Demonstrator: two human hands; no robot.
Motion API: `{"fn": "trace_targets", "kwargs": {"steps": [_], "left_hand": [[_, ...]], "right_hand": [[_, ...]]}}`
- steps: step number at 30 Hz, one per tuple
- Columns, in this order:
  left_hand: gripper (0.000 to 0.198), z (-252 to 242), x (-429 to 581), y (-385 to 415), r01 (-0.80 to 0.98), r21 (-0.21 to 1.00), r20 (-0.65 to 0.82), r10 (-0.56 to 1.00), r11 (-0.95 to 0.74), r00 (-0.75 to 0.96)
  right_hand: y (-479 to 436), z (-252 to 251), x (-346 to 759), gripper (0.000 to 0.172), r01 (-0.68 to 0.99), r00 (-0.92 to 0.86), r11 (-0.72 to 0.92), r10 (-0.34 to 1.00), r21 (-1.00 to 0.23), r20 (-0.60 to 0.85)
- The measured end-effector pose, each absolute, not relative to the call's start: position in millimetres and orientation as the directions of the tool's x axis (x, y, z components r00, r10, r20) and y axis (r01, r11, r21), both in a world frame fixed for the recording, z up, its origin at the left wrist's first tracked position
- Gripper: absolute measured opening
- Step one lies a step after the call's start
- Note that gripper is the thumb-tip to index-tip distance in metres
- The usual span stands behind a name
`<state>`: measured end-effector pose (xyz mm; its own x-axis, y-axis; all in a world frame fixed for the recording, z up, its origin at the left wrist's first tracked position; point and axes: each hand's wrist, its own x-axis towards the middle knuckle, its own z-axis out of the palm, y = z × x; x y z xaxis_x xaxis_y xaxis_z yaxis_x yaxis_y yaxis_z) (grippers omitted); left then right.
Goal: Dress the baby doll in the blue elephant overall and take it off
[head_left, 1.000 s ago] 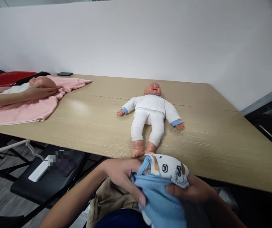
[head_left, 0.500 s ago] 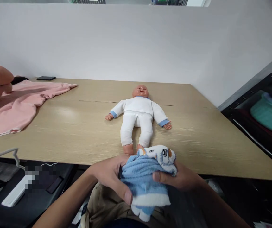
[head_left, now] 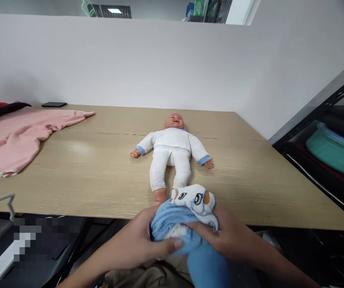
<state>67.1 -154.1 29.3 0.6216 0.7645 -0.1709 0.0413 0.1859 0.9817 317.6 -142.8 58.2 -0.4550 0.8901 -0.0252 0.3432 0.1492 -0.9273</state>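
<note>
A baby doll (head_left: pixel 173 154) in a white suit with blue cuffs lies on its back on the wooden table (head_left: pixel 99 176), feet toward me. Just below the table's near edge I hold a bunched blue fleece garment (head_left: pixel 178 228) with a white cartoon face on it. My left hand (head_left: pixel 141 246) grips it from the left, thumb across the front. From the right, my right hand (head_left: pixel 228 236) pinches the cloth with closed fingers. The bundle hides one of the doll's feet.
A pink garment (head_left: pixel 15 136) lies spread at the table's left end, with a dark phone (head_left: pixel 54 105) behind it. A black shelf rack (head_left: pixel 324 116) with a teal bundle stands at the right. A chair and a white hanger are below left.
My hands have gathered the blue garment tighter and turned it, the cartoon face now on top. The other person's arm and second doll at the left have gone from view.
</note>
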Motion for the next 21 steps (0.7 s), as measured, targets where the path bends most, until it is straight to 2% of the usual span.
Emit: {"fn": "trace_targets", "kwargs": {"steps": [2, 4, 9, 12, 15, 17, 19, 21], "left_hand": [[0.068, 26, 70, -163, 0.052, 0.962, -0.257, 0.818, 0.270, 0.514], [0.072, 24, 69, -168, 0.040, 0.962, -0.258, 0.844, 0.272, 0.470], [0.067, 19, 48, -163, 0.025, 0.963, -0.247, 0.843, 0.268, 0.478], [0.069, 17, 37, -158, 0.029, 0.965, -0.242, 0.846, 0.260, 0.475], [0.063, 16, 36, -156, 0.031, 0.973, -0.218, 0.872, 0.227, 0.439], [0.057, 12, 40, -157, 0.074, 0.978, -0.209, 0.910, 0.195, 0.358], [0.047, 6, 45, -159, 0.141, 0.979, -0.183, 0.945, 0.149, 0.271], [0.034, -1, 50, -160, 0.206, 0.974, -0.138, 0.963, 0.090, 0.233]], "right_hand": [[-142, 61, 311, 0.046, 0.390, -0.479, 0.164, 0.877, -0.906, -0.048], [-138, 65, 305, 0.046, 0.379, -0.493, 0.124, 0.866, -0.917, -0.087], [-125, 67, 303, 0.058, 0.259, -0.522, -0.063, 0.830, -0.964, -0.195], [-120, 63, 310, 0.064, 0.252, -0.588, -0.132, 0.766, -0.959, -0.260], [-118, 58, 311, 0.067, 0.272, -0.617, -0.196, 0.716, -0.942, -0.327], [-118, 55, 306, 0.068, 0.275, -0.639, -0.175, 0.702, -0.945, -0.316], [-119, 52, 296, 0.068, 0.281, -0.667, -0.088, 0.699, -0.956, -0.260], [-121, 47, 285, 0.056, 0.340, -0.630, 0.050, 0.753, -0.939, -0.188]]}}
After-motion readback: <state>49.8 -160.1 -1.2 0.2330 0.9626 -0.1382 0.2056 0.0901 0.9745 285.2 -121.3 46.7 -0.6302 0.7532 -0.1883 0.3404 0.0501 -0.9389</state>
